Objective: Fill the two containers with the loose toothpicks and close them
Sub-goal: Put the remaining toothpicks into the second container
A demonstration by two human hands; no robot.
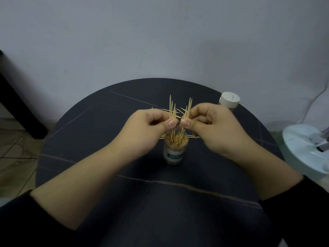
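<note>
Just below left hand [142, 125] and right hand [210, 127], each pinching upright toothpicks [172, 107], the open container [175, 152].

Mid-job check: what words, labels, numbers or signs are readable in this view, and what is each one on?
"TOOTH": white letters on the green label band of the open container; the rest of the word curves out of view.
Small dark print under that band: too blurred to read.
Lidded container at the far right of the table: no text, only a thin dark line on its white lid.
</note>
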